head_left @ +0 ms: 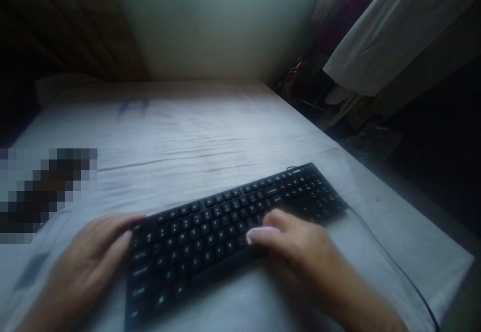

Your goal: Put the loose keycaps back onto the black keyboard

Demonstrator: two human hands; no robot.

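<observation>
A black computer keyboard [210, 236] with white lettering lies at a slant on the white-covered surface. At its left end is my left hand [90, 257], fingers reaching to the top corner and thumb against the side edge, gripping it. My right hand [296, 246] rests over the right-middle keys, its fingers curled together. Between these fingers shows a small pale pinkish-white piece [263, 233], pressed on the keys; its kind is too blurred to tell. Part of the keys is covered by the right hand.
A thin black cable [391, 254] runs from the keyboard's right end over the wrinkled white cover [210, 126]. At the left lies a pixelated dark patch [45, 191]. Pale cloth [368, 46] hangs at the upper right beyond the surface's edge, and a pale wall [225, 26] stands behind.
</observation>
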